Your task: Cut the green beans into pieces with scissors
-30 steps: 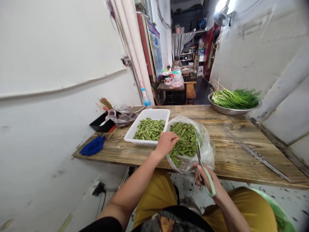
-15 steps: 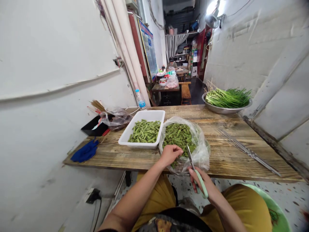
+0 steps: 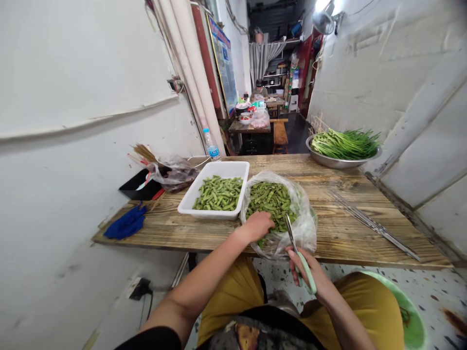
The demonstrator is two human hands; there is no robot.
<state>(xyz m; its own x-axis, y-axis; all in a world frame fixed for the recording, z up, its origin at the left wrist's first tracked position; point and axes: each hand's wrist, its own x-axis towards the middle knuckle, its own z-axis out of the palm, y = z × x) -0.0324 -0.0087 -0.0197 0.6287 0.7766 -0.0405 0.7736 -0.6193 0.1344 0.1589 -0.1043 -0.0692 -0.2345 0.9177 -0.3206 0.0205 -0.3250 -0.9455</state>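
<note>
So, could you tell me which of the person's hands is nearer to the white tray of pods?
The left hand, in the bag beside the white tray. The right hand holds scissors off the table's near edge.

A white rectangular plastic tray [image 3: 189, 206] holds green pods [image 3: 218, 193] on the brown-grained wooden table [image 3: 346, 228]. Right of the tray, a clear plastic bag [image 3: 306, 228] (faintly cloudy) and mint-handled steel scissors [image 3: 299, 260]; left, a crumpled blue cloth [image 3: 126, 224].
</note>
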